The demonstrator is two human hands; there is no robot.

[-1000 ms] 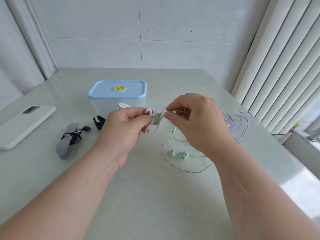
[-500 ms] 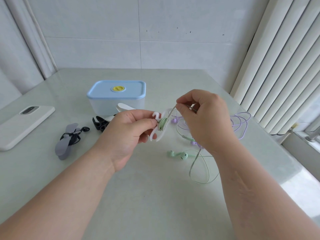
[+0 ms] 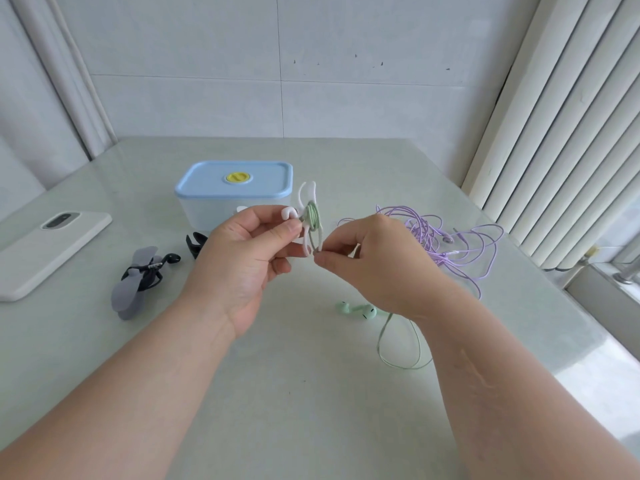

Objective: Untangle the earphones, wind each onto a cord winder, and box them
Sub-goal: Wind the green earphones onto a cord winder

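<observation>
My left hand (image 3: 247,258) pinches a white cord winder (image 3: 308,216) above the table's middle, with several turns of green cable (image 3: 312,218) wound round its waist. Just below the winder, my right hand (image 3: 377,261) pinches the same green cable. The green earbuds (image 3: 358,310) lie on the table under my right wrist, with a slack loop of cable trailing toward me. A loose heap of purple earphones (image 3: 450,244) lies to the right. Black earphones wound on a grey winder (image 3: 136,282) lie at the left. The blue-lidded box (image 3: 233,181) stands shut behind my hands.
A white phone (image 3: 45,251) lies face down at the far left. A black winder (image 3: 195,242) sits in front of the box, partly hidden by my left hand. A radiator lines the right edge, and the wall is behind.
My right hand has swung from above the winder down to its lower end, laying another turn of green cable. The winder now stands more upright, and the slack loop on the table has shrunk.
</observation>
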